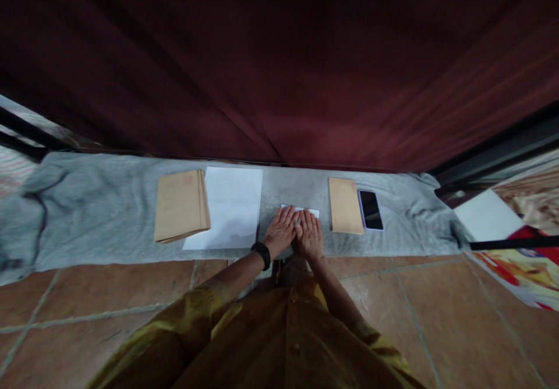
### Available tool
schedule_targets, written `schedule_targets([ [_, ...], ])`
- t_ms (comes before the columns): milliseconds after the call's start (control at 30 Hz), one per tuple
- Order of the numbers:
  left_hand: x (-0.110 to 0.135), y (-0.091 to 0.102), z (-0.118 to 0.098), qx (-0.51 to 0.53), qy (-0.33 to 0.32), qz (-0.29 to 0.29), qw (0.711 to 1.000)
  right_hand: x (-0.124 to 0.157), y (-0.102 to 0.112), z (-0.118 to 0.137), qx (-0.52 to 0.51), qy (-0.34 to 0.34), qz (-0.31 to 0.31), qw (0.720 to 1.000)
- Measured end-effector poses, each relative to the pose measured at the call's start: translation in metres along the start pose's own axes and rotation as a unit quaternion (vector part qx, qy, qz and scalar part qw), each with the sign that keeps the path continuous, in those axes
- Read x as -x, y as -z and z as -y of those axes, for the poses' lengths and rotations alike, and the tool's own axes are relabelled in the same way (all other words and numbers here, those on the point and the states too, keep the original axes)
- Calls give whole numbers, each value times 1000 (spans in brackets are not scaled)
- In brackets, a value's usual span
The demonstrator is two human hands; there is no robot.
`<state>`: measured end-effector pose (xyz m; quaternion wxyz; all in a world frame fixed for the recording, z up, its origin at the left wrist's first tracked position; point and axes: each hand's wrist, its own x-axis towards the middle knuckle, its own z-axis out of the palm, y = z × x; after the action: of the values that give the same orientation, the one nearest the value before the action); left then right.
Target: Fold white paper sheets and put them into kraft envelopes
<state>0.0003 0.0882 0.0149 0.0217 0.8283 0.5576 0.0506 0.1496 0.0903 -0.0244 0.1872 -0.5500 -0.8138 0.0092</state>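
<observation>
My left hand [282, 228] and my right hand [310, 235] lie flat, side by side, fingers stretched forward. Both press on a small folded white paper [314, 212], mostly hidden beneath them. To the left, a stack of white paper sheets [236, 202] rests on the grey cloth. A pile of brown envelopes [179, 202] overlaps its left edge. Right of my hands lies another brown envelope [346, 205]; whether it is single or several, I cannot tell.
A phone [371, 209] with a dark screen lies beside the right-hand envelope. Grey cloth [117, 202] covers the long narrow surface. A dark red curtain [279, 86] hangs behind it. At far right are a white sheet [487, 217] and a colourful printed bag [530, 267]. Tiled floor [419, 301] lies below.
</observation>
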Motion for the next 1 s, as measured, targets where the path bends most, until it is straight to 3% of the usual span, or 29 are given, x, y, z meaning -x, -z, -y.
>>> schedule_targets([
  [300, 10, 1, 6, 14, 10, -2, 1000, 5, 8, -9, 35, 3, -3, 999],
  [567, 27, -4, 9, 30, 87, -5, 996, 5, 7, -8, 41, -15, -37, 998],
  [1000, 39, -6, 7, 15, 126, -5, 992, 10, 7, -11, 39, -48, -45, 997],
])
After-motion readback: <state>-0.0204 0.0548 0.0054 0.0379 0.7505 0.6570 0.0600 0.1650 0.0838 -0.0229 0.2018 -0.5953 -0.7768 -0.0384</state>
